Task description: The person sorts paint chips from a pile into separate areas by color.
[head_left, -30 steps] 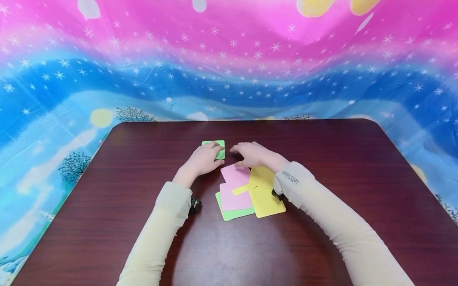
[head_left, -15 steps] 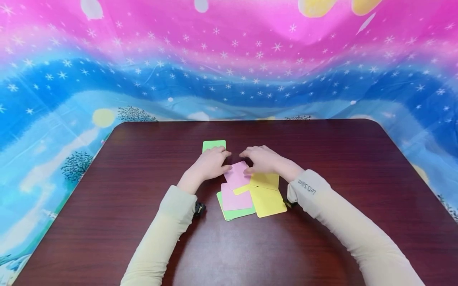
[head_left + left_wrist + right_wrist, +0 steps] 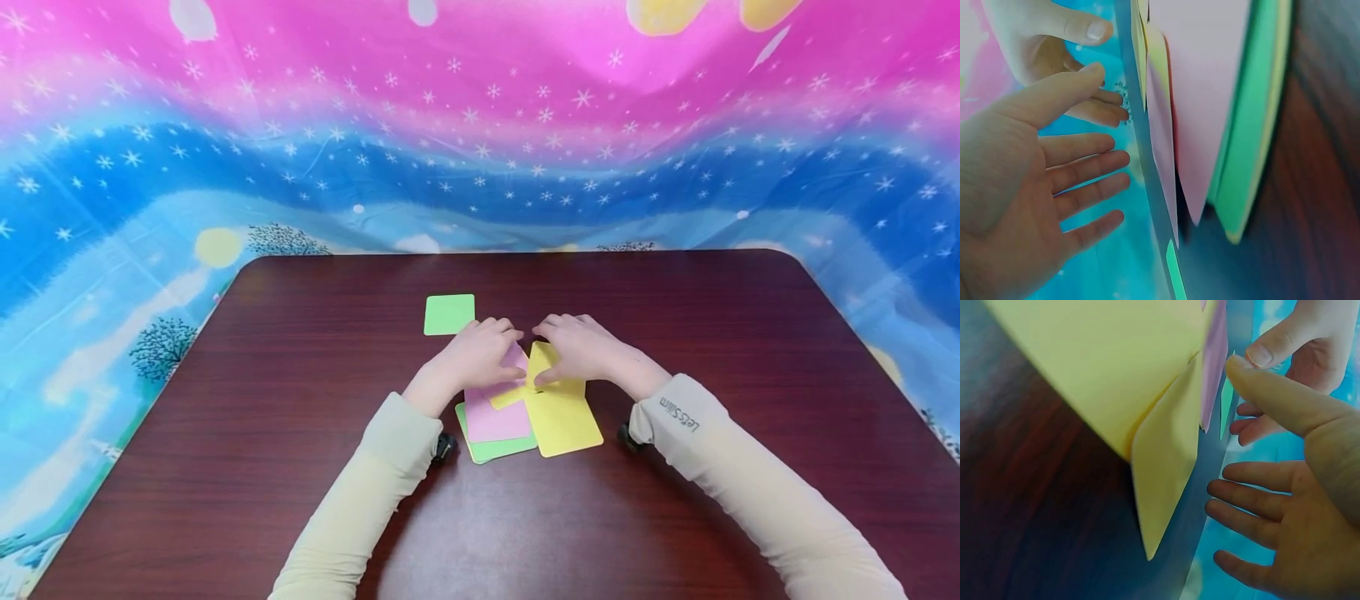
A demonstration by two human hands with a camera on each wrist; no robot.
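One printed backdrop (image 3: 480,125): pink over blue with snowflakes, past the table's 12 o'clock edge.
Dark wood-grain table (image 3: 712,317): lies beneath cards and arms.
Pale sleeves (image 3: 348,508): reach in from 7 and 5 o'clock.
Overlapping cards (image 3: 546,425): near mid-table; yellow cards (image 3: 573,429) toward 2 and 4 o'clock, pink cards (image 3: 498,420) toward 11 and 8, a green card (image 3: 506,448) under the nearer pink one.
Left hand (image 3: 480,354): over their 10 o'clock side, fingers wide; touching or not, I cannot tell.
Right hand (image 3: 585,348): over their 2 o'clock side, fingers also wide; contact unclear.
Lone green card (image 3: 449,315): flat on the table between 10 and 11 o'clock, just beside the left hand.
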